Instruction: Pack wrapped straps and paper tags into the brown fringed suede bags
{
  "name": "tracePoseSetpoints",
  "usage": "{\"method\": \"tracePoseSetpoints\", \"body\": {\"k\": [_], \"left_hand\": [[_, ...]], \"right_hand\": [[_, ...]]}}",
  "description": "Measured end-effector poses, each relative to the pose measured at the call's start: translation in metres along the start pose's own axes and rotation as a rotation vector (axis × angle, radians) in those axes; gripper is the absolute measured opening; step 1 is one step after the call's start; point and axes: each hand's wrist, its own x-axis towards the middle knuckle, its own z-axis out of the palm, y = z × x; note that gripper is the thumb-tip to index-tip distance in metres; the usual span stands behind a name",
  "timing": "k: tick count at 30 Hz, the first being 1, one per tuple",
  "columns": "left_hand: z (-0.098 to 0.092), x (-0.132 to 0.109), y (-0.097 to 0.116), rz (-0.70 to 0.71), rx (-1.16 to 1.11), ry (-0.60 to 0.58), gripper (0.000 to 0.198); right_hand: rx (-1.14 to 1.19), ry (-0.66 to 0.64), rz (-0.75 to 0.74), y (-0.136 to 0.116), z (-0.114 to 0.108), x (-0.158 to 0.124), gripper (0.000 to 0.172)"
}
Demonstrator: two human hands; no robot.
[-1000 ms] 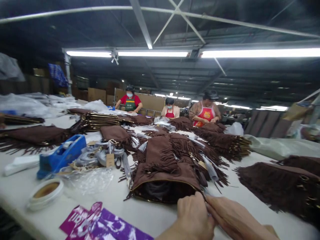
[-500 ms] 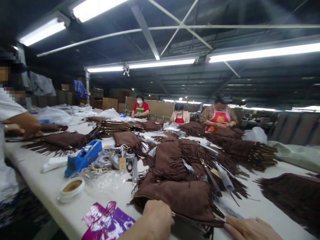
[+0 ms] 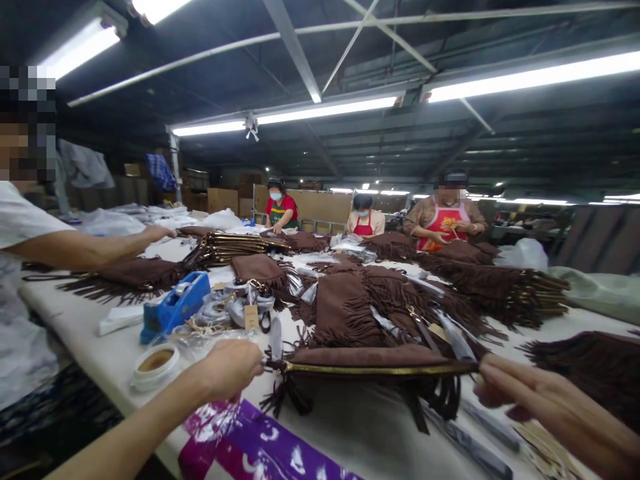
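Observation:
A dark brown fringed bag (image 3: 370,357) is stretched level between my hands, its gold zipper edge facing me. My left hand (image 3: 231,368) pinches the bag's left end, beside the zipper's end. At the other end, the fingers of my right hand (image 3: 520,390) close on the bag's right corner. Fringe dangles below both ends of the bag. Under my left forearm lies a purple printed plastic wrapper (image 3: 265,440). Another brown fringed bag (image 3: 345,307) lies just beyond the held one.
A blue tape dispenser (image 3: 175,308), a tape roll (image 3: 156,365) and wrapped straps with a tan tag (image 3: 251,317) lie at left. Stacked bags (image 3: 240,247) stand farther back. A co-worker's arm (image 3: 100,247) reaches in from the left. Several people work across the table.
My left hand has moved left from the zipper's middle to the bag's end. The bag has tilted up and is now pulled straight, zipper toward me. The co-worker's arm at left has reached farther out.

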Motion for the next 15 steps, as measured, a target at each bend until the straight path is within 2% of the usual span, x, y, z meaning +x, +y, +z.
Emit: {"method": "tracePoseSetpoints", "body": {"k": [2,5,6,11,13,15], "left_hand": [[-0.014,0.002,0.006,0.061,0.053,0.034,0.023],[-0.011,0.009,0.029,0.216,0.052,0.067,0.062],[-0.005,0.012,0.04,0.246,0.026,0.075,0.066],[0.025,0.034,0.088,0.249,-0.129,0.115,0.03],[0.026,0.042,0.102,0.271,-0.153,0.15,0.035],[0.022,0.05,0.116,0.271,-0.345,0.185,0.051]], "right_hand": [[0.282,-0.091,0.14,-0.041,-0.016,0.017,0.034],[0.536,-0.137,0.17,-0.092,-0.024,0.041,0.022],[0.575,-0.14,0.143,-0.105,-0.024,0.048,0.019],[0.529,-0.114,-0.068,-0.155,-0.017,0.072,0.021],[0.464,-0.072,-0.139,-0.176,-0.018,0.081,0.022],[0.409,-0.046,-0.215,-0.198,-0.019,0.089,0.022]]}}
